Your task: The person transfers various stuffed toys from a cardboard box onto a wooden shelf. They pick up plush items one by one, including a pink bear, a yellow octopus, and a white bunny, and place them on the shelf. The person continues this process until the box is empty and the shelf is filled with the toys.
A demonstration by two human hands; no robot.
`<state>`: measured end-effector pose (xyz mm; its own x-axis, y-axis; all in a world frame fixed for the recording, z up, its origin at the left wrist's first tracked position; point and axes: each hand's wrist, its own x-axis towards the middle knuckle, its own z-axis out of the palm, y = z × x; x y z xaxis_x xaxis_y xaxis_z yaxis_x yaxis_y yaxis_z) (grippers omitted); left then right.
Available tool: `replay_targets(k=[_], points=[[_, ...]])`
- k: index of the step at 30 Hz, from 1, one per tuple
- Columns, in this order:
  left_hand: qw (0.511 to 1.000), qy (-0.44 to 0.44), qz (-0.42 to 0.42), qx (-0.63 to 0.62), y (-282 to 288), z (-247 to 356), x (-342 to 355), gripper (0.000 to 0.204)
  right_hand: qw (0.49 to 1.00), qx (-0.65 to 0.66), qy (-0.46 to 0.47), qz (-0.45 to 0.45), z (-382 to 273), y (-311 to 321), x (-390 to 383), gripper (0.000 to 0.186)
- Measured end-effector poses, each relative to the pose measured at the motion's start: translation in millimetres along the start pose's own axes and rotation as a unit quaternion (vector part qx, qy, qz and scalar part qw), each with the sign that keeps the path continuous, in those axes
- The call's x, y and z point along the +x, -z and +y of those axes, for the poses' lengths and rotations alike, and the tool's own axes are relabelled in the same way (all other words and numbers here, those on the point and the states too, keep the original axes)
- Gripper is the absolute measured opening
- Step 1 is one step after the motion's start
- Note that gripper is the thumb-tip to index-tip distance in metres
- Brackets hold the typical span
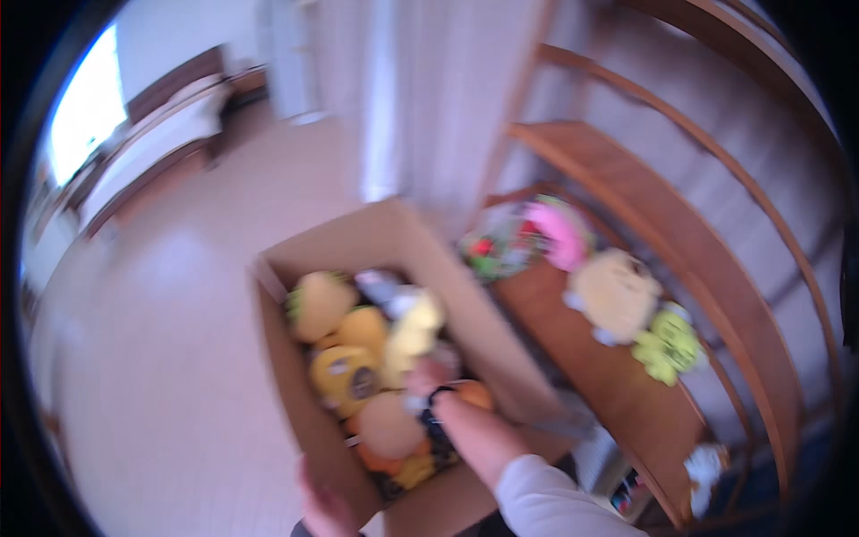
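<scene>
A tall cardboard box (394,228) with its top uncovered holds several plush toys. My right hand (428,374) reaches down inside it, a dark band on the wrist, and is closed at the lower end of a pale yellow plush toy (415,329). Around it lie an orange-tan plush with green edging (323,305), a yellow plush with a dark round patch (345,376) and a tan-and-orange plush (392,427). My left hand (326,506) is beside the box's near left wall, seemingly against it; blur hides how its fingers are set.
At the right stands a brown wooden shelf (617,394). On it sit a pink plush (557,234), a cream round plush (616,294) and a lime-green plush (667,345); a white-and-brown plush (706,474) is lower down. A bed (170,121) stands far left, beyond pale floor.
</scene>
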<state>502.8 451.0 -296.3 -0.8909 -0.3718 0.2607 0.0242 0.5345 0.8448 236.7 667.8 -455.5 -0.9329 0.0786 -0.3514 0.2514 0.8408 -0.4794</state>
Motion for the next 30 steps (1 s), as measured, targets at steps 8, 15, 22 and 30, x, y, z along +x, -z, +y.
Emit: replay_targets(k=[8,15,22,30], points=[[0.989,-0.017,-0.029,0.141,-8.1,40.1,7.9,0.053,0.978,0.113,0.16,0.078,-53.0,150.1,-49.7,0.033],[0.986,-0.001,-0.015,0.166,-1.3,37.1,6.3,0.054,0.91,0.225,0.324,0.127,34.3,295.3,-215.2,0.026],[0.979,0.086,-0.086,0.163,-0.9,68.2,8.1,0.052,0.937,-0.052,0.092,0.332,146.8,347.5,-386.6,0.023],[0.98,0.098,-0.128,0.117,6.6,85.8,6.6,0.055,0.879,-0.31,0.027,0.361,262.5,250.4,-432.5,0.024]])
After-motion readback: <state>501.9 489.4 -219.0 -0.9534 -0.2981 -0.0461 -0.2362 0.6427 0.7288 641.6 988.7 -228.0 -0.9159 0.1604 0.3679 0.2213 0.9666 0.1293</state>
